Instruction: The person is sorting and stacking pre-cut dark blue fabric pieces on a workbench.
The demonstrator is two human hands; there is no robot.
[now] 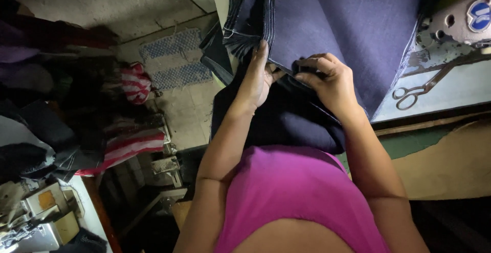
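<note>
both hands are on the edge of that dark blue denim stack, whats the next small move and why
Probably peel the top piece free. The left hand lies flat on the stacked denim pieces, and the right hand pinches one edge at the near corner, so one layer looks partly separated. The scissors lie untouched.

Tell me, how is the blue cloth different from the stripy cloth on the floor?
The dark blue cloth is plain; the striped cloth is red and white. The blue one lies on the table under the left hand and right hand; the striped one is untouched. Both are fabric.
</note>
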